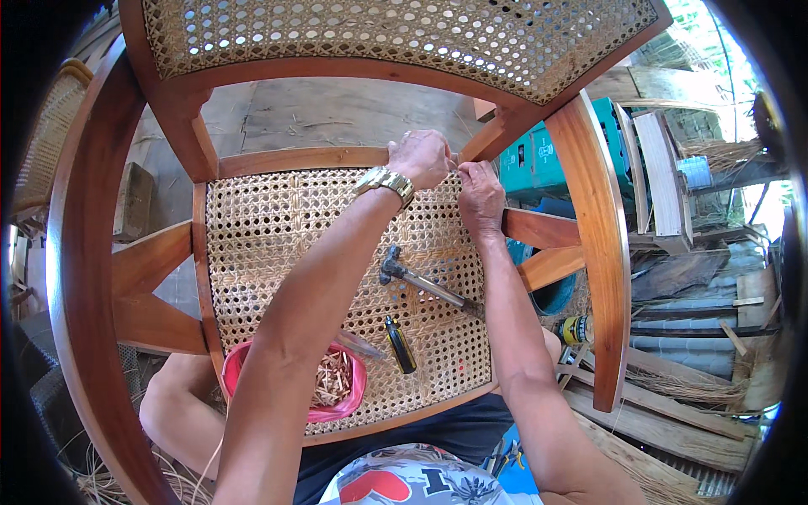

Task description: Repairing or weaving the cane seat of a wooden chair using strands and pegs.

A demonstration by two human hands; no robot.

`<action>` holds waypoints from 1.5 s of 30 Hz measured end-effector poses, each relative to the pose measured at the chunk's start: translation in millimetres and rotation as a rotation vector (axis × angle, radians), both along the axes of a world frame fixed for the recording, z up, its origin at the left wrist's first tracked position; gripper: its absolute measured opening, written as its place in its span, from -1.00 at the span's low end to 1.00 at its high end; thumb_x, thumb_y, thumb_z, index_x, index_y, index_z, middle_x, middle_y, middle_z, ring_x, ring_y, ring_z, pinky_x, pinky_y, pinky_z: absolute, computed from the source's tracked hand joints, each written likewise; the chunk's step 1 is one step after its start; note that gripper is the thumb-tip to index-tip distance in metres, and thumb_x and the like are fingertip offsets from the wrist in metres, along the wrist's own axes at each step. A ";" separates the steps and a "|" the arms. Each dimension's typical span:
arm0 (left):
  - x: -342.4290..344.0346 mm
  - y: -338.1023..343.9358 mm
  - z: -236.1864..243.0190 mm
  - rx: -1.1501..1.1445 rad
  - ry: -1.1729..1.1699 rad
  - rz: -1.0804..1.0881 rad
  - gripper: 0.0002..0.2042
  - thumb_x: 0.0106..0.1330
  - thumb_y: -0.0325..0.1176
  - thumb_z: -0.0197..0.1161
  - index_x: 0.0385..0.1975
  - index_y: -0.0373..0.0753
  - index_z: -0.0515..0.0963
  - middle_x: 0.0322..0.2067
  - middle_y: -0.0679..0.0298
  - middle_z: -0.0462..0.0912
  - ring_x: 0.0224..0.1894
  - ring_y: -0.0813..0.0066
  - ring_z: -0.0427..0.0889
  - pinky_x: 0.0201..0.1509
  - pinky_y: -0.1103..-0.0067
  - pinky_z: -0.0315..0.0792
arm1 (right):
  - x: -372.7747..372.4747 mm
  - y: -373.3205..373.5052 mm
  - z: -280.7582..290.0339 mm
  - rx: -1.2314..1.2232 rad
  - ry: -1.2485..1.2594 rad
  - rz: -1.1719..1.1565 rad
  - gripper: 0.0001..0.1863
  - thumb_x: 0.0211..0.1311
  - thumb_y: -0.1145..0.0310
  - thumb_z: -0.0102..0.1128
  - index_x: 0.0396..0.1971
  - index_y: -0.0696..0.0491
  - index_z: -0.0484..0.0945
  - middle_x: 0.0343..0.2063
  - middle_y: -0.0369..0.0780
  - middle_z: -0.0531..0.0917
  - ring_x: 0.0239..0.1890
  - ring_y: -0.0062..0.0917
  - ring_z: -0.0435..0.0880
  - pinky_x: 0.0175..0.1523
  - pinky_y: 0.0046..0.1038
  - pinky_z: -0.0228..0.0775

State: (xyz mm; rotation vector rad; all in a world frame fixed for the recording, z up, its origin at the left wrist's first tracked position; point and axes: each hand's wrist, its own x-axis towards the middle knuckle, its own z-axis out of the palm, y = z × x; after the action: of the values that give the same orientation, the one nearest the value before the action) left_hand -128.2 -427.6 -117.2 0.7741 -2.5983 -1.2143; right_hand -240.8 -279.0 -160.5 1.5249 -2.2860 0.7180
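A wooden armchair with a woven cane seat (252, 252) and cane back (396, 29) stands before me. At the seat's far right corner, my left hand (421, 157), with a metal watch on its wrist, is closed against the frame. Beside it my right hand (482, 195) pinches at the same corner; whatever lies between the fingers is too small to make out. Lying on the cane are a hammer (429, 288) and a black-and-yellow hand tool (401, 346). A pink bag (358, 389) of small wooden pegs (333, 378) sits at the near left, partly behind my left forearm.
Wooden armrests (80, 252) flank the seat on both sides. Beyond the right one are teal crates (534, 160), a yellow can (576, 330) and stacked planks (665, 429). Pliers (507, 459) lie by my right thigh. Another cane chair (52, 135) stands far left.
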 end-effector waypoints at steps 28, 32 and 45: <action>10.9 -32.8 -15.6 0.152 -0.037 -0.045 -0.74 0.21 -0.15 0.39 -0.31 -0.23 0.77 -0.36 0.09 0.78 -0.26 0.25 0.75 -0.09 0.38 0.57 | 3.1 -3.4 4.0 0.108 0.055 -0.014 -0.92 0.23 0.50 0.10 -0.35 0.06 0.58 -0.34 -0.12 0.60 -0.27 -0.14 0.68 -0.18 -0.17 0.54; 11.3 -31.3 -20.4 0.160 0.006 -0.039 -0.75 0.18 -0.16 0.38 -0.33 -0.22 0.77 -0.38 0.09 0.78 -0.29 0.27 0.75 -0.10 0.38 0.58 | 2.2 -5.5 5.4 0.123 0.067 -0.008 -0.89 0.21 0.52 0.07 -0.36 0.06 0.59 -0.33 -0.12 0.61 -0.26 -0.14 0.69 -0.18 -0.17 0.56; 4.7 -25.6 -24.6 0.040 -0.088 0.015 -0.78 0.13 -0.18 0.34 -0.37 -0.14 0.78 -0.39 0.10 0.78 -0.24 0.21 0.77 0.02 0.40 0.59 | -0.6 10.7 0.4 0.047 -0.053 0.078 -0.69 0.19 0.58 0.07 -0.07 0.12 0.63 -0.22 -0.06 0.59 -0.12 -0.14 0.65 -0.01 -0.19 0.56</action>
State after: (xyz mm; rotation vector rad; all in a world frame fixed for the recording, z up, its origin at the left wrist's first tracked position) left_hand -123.5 -453.2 -141.7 0.8727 -2.6398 -1.2588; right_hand -241.4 -268.3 -160.1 1.6432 -2.3081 0.7381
